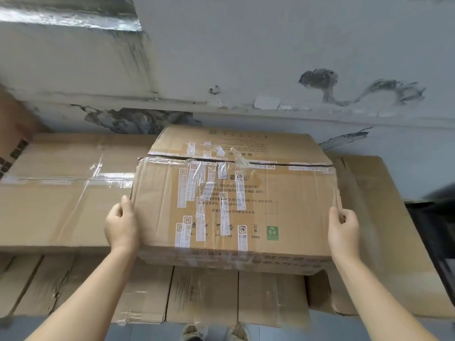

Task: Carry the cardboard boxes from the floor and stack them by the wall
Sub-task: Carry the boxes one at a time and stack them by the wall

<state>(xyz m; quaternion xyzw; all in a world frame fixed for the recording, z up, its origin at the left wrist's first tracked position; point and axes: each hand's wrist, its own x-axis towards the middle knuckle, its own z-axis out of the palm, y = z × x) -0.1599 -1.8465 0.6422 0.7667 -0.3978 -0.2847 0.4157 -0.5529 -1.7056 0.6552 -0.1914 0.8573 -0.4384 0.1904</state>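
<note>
1. Cardboard box (246, 193), patched with clear tape and white label strips, held from both ends above the stacked boxes (61, 193) by the wall (270, 57).
2. Left hand (121, 225): thumb on the top edge, fingers curled round the left end.
3. Right hand (343, 230): grips the right end likewise.
4. Below the grip: further cartons (202, 296), floor, shoes (214, 333).

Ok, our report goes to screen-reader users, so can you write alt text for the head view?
Two bare hands, left hand and right hand, grip the sides of a heavily taped cardboard box over stacked boxes against a stained grey wall. The person's shoes show at the bottom edge.
</note>
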